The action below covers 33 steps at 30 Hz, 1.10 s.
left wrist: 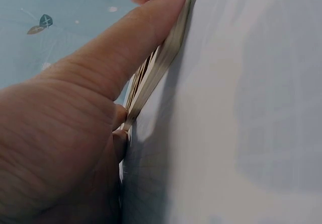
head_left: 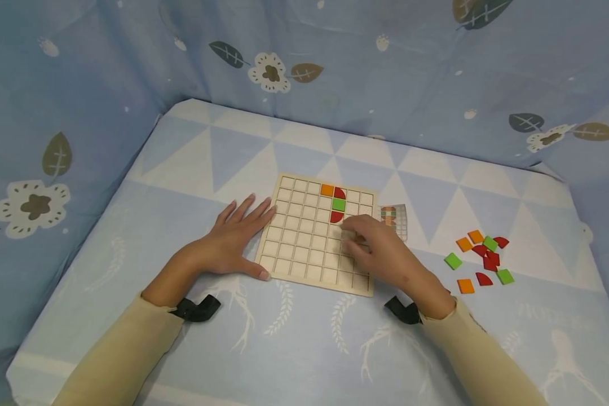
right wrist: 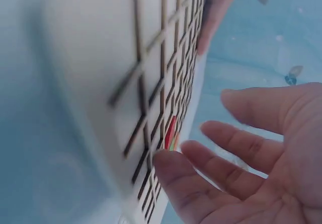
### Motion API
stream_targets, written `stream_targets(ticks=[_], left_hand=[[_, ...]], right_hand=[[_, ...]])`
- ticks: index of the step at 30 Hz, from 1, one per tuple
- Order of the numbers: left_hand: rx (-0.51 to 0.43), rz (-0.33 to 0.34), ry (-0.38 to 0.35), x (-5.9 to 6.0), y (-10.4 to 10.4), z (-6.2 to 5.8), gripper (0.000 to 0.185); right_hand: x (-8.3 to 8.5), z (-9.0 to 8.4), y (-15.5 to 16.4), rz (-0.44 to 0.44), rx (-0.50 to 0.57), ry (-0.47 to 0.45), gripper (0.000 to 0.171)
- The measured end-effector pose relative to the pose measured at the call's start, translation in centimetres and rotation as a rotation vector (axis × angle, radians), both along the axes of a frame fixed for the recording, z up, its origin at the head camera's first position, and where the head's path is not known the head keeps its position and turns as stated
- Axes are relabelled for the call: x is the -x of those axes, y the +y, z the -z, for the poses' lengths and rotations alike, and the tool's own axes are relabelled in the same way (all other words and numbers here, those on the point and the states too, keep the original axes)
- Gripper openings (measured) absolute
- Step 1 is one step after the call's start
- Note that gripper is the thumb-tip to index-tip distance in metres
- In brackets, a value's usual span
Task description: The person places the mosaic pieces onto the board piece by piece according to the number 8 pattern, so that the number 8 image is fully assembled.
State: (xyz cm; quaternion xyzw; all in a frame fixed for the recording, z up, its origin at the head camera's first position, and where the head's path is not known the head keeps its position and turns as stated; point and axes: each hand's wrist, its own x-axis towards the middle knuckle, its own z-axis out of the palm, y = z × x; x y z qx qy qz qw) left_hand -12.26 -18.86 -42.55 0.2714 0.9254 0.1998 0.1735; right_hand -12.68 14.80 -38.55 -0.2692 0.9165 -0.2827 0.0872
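Observation:
A wooden grid board (head_left: 294, 251) lies on the table. In its upper part sit an orange square tile (head_left: 327, 190), a red quarter-round tile (head_left: 339, 193), a green square tile (head_left: 338, 204) and, below that, another red quarter-round tile (head_left: 337, 216). My left hand (head_left: 235, 239) is spread along the board's left side, its thumb touching the lower left corner. Over the board's right part hovers my right hand (head_left: 383, 251), fingers loosely bent near the lower red tile. In the right wrist view, nothing shows between those fingers (right wrist: 226, 181).
A small printed pattern card (head_left: 401, 221) lies beside the board's right edge, partly behind my right hand. Farther right, several loose tiles are scattered, among them an orange square (head_left: 465, 286), a green square (head_left: 453, 261) and a red quarter-round (head_left: 484, 279). Patterned curtains (head_left: 335, 67) surround the table.

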Motion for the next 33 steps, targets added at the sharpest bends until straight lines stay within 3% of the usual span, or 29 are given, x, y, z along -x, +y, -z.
stream_targets(ticks=[3,6,13,18,23,33], left_hand=[[-0.002,0.0,0.005,-0.1,-0.2,0.1,0.122],[0.008,0.006,0.014,-0.1,-0.1,0.0,0.123],[0.009,0.011,0.013,0.0,-0.1,-0.1,0.124],[0.007,0.006,0.019,-0.1,0.1,-0.1,0.124],[0.012,-0.004,0.036,-0.2,0.2,0.1,0.124],[0.003,-0.001,0.047,0.0,0.1,0.1,0.123]], right_hand=[[-1.4,0.2,1.6,0.018,0.052,0.039,0.032],[-2.3,0.1,4.1,0.1,0.058,0.074,0.033],[-3.2,0.1,10.6,0.339,-0.123,0.027,0.044],[-3.6,0.9,13.7,0.441,-0.194,0.013,0.05],[-3.6,1.9,14.9,0.485,-0.177,0.063,0.043],[-4.1,1.9,16.6,0.417,-0.098,-0.078,0.036]])
